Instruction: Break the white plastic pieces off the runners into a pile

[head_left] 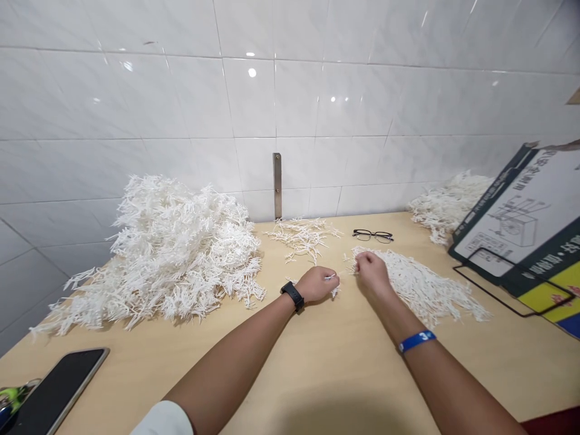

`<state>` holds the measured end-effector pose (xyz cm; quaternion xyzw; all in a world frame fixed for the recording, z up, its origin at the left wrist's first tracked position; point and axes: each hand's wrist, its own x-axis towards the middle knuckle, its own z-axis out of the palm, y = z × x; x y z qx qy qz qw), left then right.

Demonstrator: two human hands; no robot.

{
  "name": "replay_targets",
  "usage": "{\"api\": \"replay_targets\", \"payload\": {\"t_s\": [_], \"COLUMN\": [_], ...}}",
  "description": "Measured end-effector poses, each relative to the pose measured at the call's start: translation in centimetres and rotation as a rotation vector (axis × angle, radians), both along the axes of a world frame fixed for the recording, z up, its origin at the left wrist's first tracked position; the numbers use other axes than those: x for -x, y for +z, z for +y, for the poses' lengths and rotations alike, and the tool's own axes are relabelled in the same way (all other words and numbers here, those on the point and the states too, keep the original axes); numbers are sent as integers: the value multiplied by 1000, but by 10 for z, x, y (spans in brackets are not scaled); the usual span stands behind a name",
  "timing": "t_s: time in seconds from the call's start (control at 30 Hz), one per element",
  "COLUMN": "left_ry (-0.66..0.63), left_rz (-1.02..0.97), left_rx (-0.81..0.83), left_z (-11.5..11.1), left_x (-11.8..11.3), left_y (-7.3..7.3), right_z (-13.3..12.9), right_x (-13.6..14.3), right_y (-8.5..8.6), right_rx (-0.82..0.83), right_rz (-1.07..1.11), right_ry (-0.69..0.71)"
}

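Note:
My left hand (319,284), with a black watch on its wrist, is closed on a small white branched sprig; its tips poke out below the fingers. Just to the right, my right hand (372,273) has its fingers pinched together at the left end of a flat pile of thin white pieces (426,284). Whatever lies between those fingertips is too small to make out. A large heap of white branched sprigs (181,254) rises to the left of my hands. Beyond them, against the wall, is a small loose scatter of sprigs (303,235).
Eyeglasses (373,235) lie behind the flat pile. A printed cardboard box (516,211) with a black wire frame (512,260) stands at right, another white heap (451,202) behind it. A phone (61,393) lies front left. A metal bracket (277,184) is fixed to the tiled wall.

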<state>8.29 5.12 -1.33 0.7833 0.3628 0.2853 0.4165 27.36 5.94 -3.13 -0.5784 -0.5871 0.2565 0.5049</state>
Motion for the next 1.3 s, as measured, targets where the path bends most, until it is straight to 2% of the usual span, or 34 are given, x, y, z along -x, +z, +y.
{"api": "replay_targets", "payload": {"t_s": [0.13,0.27,0.33,0.43,0.57,0.63,0.77,1.0,1.3], "left_ry": [56,89,88,74,79,88,111,95,106], "left_rz": [18,18,2,-40,-76,-74,-58,-59,-21], "left_rx": [-26,-26,-21,-12,-9,-10,-15,12,-55], "left_z": [-1,2,3,4,3,2,3,2,2], "left_x": [-1,-4,-4,-4,-4,-4,-4,-4,-3], "left_y": [0,0,0,-2,-4,-3,-3,-5,-4], "right_z": [2,-5,-10,-18,-27,-28,-27,-22,-19], "right_x": [-25,-20,-12,0,12,15,16,12,12], "right_y": [6,18,24,32,35,34,32,27,20], "right_rx": [30,-21,-57,-38,62,88,76,84,169], "right_rz": [-38,-266,-294,-199,-141,-176,-201,-202,-91], "right_ry": [-156,-218,-212,-95,239,322,345,298,395]}}
